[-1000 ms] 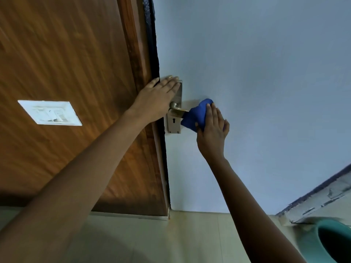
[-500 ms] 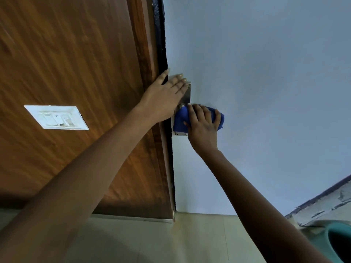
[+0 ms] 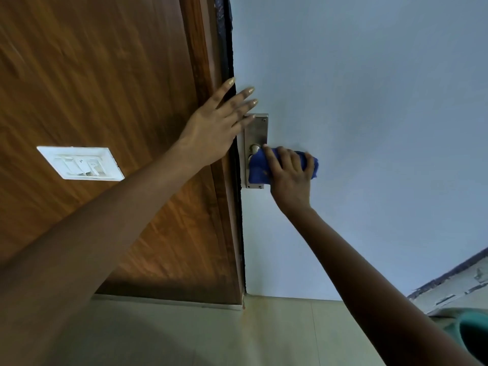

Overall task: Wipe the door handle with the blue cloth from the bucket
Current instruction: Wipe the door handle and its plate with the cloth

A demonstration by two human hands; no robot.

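Observation:
A metal door handle plate (image 3: 257, 130) is fixed to the pale blue door (image 3: 356, 101) near its left edge. My right hand (image 3: 289, 178) is closed around the blue cloth (image 3: 257, 169), which wraps the lever and hides it. My left hand (image 3: 216, 125) lies flat with fingers spread against the door edge, just left of and above the plate, holding nothing. The teal bucket (image 3: 472, 331) shows at the lower right corner, partly cut off.
A brown wooden panel (image 3: 92, 75) fills the left side and carries a white switch plate (image 3: 79, 163). A dark gap runs between the panel and the door. Beige floor tiles (image 3: 211, 334) lie below. A worn whitish ledge (image 3: 454, 289) sits at the right.
My right hand slid the cloth from the lever's outer end over toward the plate and now covers the lever. My left hand rose a little and its fingers spread.

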